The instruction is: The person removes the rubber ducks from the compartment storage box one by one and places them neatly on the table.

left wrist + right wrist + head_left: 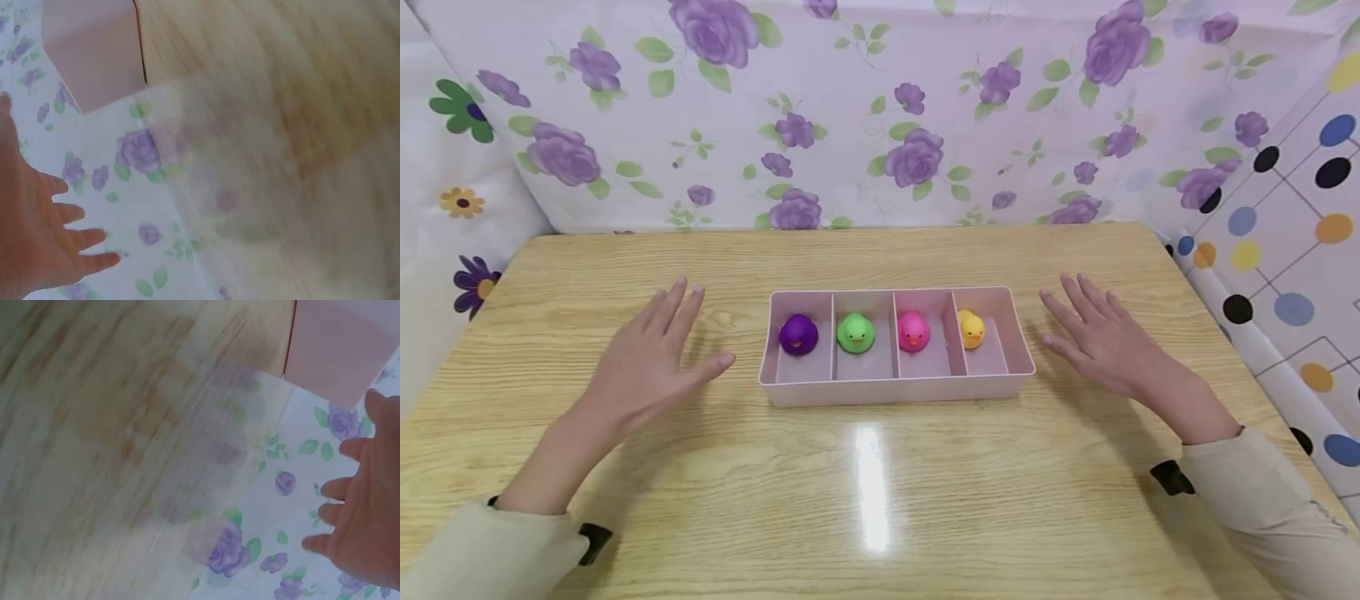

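A pink four-part tray lies on the wooden table between the two hands. From left to right its compartments hold a purple toy duck, a green toy duck, a pink toy duck and a yellow toy duck. To the tray's left the left hand is spread, thumb toward the tray, holding nothing. The right hand is likewise spread and bare at the right end. Both wrist views show straight fingers of the left hand and the right hand, apart from the tray's end wall.
The wooden table reaches back to a floral sheet hung behind it. Flower-patterned cloth stands at the left, dotted cloth at the right. Light beige sleeves carry dark straps near the wrists.
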`<state>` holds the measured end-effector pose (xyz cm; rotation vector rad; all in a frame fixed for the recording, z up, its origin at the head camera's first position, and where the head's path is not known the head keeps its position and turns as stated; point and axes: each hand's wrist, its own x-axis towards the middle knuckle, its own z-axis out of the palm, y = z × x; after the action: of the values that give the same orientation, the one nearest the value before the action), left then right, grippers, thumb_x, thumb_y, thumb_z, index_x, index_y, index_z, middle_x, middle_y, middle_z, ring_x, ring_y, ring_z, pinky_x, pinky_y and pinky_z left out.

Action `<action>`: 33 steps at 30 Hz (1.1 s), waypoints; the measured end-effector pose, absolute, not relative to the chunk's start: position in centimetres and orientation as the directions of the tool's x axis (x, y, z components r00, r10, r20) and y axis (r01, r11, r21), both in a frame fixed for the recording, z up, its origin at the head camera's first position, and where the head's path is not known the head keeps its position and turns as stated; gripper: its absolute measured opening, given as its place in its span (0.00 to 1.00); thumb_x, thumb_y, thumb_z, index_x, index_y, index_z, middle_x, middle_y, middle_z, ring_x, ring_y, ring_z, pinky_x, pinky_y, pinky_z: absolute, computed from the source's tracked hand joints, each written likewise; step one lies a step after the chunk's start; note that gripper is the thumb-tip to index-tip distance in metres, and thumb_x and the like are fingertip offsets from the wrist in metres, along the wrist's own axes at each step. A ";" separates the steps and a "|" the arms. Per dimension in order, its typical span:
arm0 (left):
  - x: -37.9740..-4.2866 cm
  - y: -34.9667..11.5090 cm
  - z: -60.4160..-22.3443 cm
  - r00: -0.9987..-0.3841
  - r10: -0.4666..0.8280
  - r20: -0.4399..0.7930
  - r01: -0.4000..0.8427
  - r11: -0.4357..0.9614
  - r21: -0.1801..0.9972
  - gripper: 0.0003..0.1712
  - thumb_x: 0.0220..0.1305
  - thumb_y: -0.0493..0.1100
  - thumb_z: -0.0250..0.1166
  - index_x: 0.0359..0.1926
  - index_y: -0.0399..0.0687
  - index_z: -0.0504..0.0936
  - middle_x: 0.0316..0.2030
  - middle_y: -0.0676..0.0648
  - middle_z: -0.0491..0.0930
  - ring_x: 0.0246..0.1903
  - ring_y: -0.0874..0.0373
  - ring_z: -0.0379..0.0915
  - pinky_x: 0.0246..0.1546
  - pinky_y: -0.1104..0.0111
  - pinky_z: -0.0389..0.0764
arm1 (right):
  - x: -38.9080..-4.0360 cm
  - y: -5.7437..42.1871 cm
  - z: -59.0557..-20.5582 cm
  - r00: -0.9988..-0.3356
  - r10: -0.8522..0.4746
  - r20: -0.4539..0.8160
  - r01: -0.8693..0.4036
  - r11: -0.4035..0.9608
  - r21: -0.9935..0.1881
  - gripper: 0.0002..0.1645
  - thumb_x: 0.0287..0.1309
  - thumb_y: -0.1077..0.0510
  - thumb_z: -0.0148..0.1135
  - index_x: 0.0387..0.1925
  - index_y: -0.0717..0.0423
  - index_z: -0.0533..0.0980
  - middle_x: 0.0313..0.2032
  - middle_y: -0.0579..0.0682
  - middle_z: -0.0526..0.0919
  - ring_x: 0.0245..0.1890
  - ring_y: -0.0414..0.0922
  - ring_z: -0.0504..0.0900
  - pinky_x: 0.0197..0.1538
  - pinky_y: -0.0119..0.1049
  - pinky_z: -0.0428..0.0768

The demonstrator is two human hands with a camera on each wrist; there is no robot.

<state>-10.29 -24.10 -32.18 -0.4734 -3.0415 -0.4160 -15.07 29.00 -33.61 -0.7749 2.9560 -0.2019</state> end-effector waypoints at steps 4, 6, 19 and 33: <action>-9.8 -23.3 -32.4 -0.949 0.312 0.040 0.294 0.836 0.464 0.49 0.70 0.61 0.51 0.76 0.39 0.39 0.74 0.33 0.38 0.69 0.30 0.39 0.63 0.35 0.48 | -15.2 28.9 -33.7 -0.839 -0.544 0.024 -0.540 0.825 -0.170 0.38 0.74 0.43 0.41 0.75 0.60 0.51 0.72 0.68 0.45 0.73 0.61 0.38 0.69 0.61 0.43; -9.7 -23.0 -32.4 -0.949 0.313 0.023 0.272 0.785 0.556 0.48 0.71 0.58 0.52 0.76 0.41 0.37 0.74 0.34 0.38 0.69 0.30 0.38 0.64 0.36 0.46 | -15.3 28.8 -33.8 -0.828 -0.557 0.067 -0.560 0.813 -0.156 0.37 0.73 0.43 0.43 0.74 0.60 0.53 0.72 0.67 0.47 0.73 0.61 0.40 0.71 0.57 0.44; -10.4 -19.6 -32.2 -0.953 0.296 -0.073 0.134 0.623 0.771 0.58 0.60 0.53 0.68 0.77 0.50 0.37 0.73 0.34 0.46 0.66 0.32 0.52 0.62 0.41 0.61 | -15.7 26.3 -33.0 -0.735 -0.614 0.288 -0.667 0.731 -0.145 0.36 0.67 0.44 0.55 0.68 0.61 0.65 0.70 0.65 0.58 0.72 0.59 0.48 0.71 0.55 0.50; -11.7 -18.3 -33.2 -0.936 0.315 -0.157 0.049 0.558 0.828 0.67 0.51 0.52 0.75 0.77 0.53 0.35 0.75 0.37 0.40 0.68 0.32 0.48 0.61 0.40 0.61 | -15.8 23.4 -31.7 -0.730 -0.591 0.344 -0.682 0.659 -0.316 0.25 0.55 0.63 0.69 0.56 0.64 0.77 0.60 0.62 0.73 0.59 0.60 0.71 0.57 0.59 0.71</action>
<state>-11.68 -18.26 -33.16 -0.3627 -3.0213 -1.5905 -15.76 23.38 -31.73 -1.1862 3.0512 -0.7288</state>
